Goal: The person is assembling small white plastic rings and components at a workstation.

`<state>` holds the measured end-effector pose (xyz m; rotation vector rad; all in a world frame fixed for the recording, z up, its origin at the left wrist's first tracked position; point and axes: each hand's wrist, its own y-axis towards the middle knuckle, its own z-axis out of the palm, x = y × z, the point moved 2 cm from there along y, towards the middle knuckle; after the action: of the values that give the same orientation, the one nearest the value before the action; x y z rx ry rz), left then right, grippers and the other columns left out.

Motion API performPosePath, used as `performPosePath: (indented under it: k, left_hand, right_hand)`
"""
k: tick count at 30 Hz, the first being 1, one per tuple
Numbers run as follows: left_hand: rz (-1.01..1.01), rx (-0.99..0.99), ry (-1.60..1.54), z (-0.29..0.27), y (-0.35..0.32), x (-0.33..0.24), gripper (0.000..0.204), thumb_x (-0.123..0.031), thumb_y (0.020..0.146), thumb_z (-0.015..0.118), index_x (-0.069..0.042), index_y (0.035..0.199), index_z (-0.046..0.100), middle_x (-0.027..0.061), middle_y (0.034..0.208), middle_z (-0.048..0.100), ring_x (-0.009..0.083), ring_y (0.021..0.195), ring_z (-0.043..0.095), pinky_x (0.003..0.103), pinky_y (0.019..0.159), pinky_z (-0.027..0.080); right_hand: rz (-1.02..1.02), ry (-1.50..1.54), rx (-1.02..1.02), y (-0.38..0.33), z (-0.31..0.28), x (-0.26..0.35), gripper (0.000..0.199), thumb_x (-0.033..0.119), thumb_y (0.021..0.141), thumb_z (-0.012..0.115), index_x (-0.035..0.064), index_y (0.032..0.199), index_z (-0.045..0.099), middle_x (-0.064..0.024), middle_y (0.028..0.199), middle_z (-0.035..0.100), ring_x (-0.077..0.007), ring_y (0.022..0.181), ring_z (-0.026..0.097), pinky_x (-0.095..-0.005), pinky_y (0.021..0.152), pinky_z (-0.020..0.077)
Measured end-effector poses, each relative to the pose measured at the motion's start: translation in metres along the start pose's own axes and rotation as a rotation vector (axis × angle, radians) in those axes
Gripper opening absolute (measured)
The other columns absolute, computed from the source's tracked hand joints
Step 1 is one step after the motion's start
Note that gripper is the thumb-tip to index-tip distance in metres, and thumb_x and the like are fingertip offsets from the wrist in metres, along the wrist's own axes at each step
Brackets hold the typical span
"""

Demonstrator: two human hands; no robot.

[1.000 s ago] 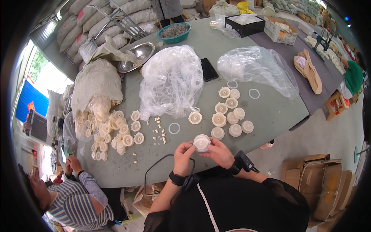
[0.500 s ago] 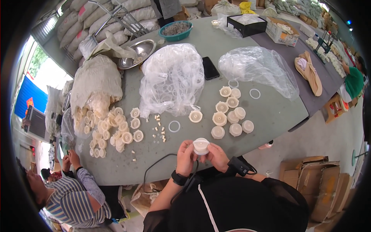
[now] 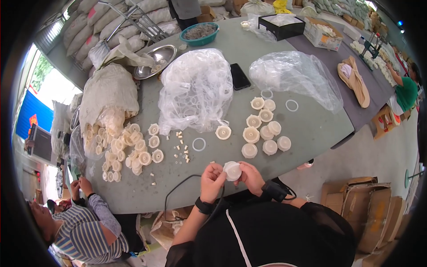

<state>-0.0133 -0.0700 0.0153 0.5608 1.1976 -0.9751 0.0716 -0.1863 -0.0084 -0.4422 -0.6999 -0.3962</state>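
Between my two hands, just over the table's near edge, is a round cream plastic cap [image 3: 232, 171] with a ribbed rim. My left hand [image 3: 211, 181] grips its left side with thumb and fingers. On the opposite side my right hand [image 3: 250, 177] pinches it too. Beyond them a single cap [image 3: 223, 132] lies beside a translucent ring [image 3: 199, 144]. Several similar caps [image 3: 251, 134] form a cluster to the right. Small cream plugs [image 3: 181, 141] and tiny rings are scattered left of the ring.
A sack [image 3: 109, 95] spills many caps onto the table [image 3: 195, 171] at left. Clear bags [image 3: 195, 89] of rings, a black phone [image 3: 240, 76], a metal bowl [image 3: 162, 57] and a teal basin [image 3: 200, 35] stand farther back. A person in stripes [image 3: 84, 227] sits at left.
The cap in my hands has tilted, so more of its round flat face shows. My hands stay close together at the near edge. The whole view has shifted slightly.
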Motion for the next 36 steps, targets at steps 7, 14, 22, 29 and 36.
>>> performPosePath:
  k: [7, 14, 22, 29, 36]
  left_hand:
    - [-0.014, -0.057, -0.013, 0.002, -0.007, 0.006, 0.005, -0.009, 0.081, 0.049, -0.004, 0.081, 0.050, 0.0002, 0.064, 0.051, 0.0054, 0.048, 0.045, 0.017, 0.044, 0.037]
    - [-0.199, -0.091, 0.046, 0.006, -0.012, 0.007, 0.030, -0.020, 0.087, 0.043, -0.005, 0.064, 0.054, 0.0008, 0.054, 0.053, 0.0058, 0.043, 0.044, 0.018, 0.040, 0.035]
    - [-0.139, -0.043, 0.047, 0.001, -0.014, 0.016, 0.032, -0.024, 0.088, 0.044, -0.006, 0.064, 0.056, 0.0005, 0.053, 0.054, 0.0050, 0.041, 0.044, 0.019, 0.037, 0.032]
    - [-0.049, -0.066, 0.155, -0.015, -0.001, 0.004, 0.030, -0.024, 0.088, 0.046, -0.004, 0.067, 0.056, -0.0007, 0.056, 0.052, 0.0052, 0.048, 0.046, 0.020, 0.044, 0.036]
    - [0.488, -0.438, 1.426, -0.121, 0.034, -0.051, 0.016, -0.016, 0.070, 0.061, -0.004, 0.080, 0.056, 0.0123, 0.077, 0.053, 0.0305, 0.076, 0.053, 0.038, 0.066, 0.042]
  right_hand:
    - [-0.117, -0.208, 0.000, -0.001, 0.001, 0.003, 0.019, 0.017, 0.087, 0.041, 0.0017, 0.088, 0.052, -0.0037, 0.077, 0.055, -0.0102, 0.064, 0.052, -0.0228, 0.057, 0.0434]
    - [-0.131, -0.360, 0.062, -0.006, -0.003, -0.003, 0.019, 0.018, 0.086, 0.043, 0.0027, 0.080, 0.054, -0.0007, 0.072, 0.054, -0.0068, 0.064, 0.050, -0.0206, 0.057, 0.0404]
    - [0.118, -0.230, 0.018, 0.001, 0.005, 0.000, 0.024, 0.022, 0.088, 0.042, 0.0039, 0.081, 0.055, -0.0017, 0.072, 0.056, -0.0074, 0.063, 0.051, -0.0223, 0.054, 0.0400]
    - [0.033, 0.127, -0.018, 0.004, 0.006, 0.000, 0.019, 0.020, 0.087, 0.046, 0.0029, 0.089, 0.054, -0.0052, 0.082, 0.057, -0.0123, 0.068, 0.055, -0.0255, 0.054, 0.0447]
    - [-0.266, -0.663, -0.398, 0.018, -0.060, 0.081, 0.021, 0.011, 0.082, 0.051, -0.0005, 0.100, 0.054, -0.0046, 0.089, 0.058, -0.0095, 0.071, 0.055, -0.0227, 0.070, 0.0434]
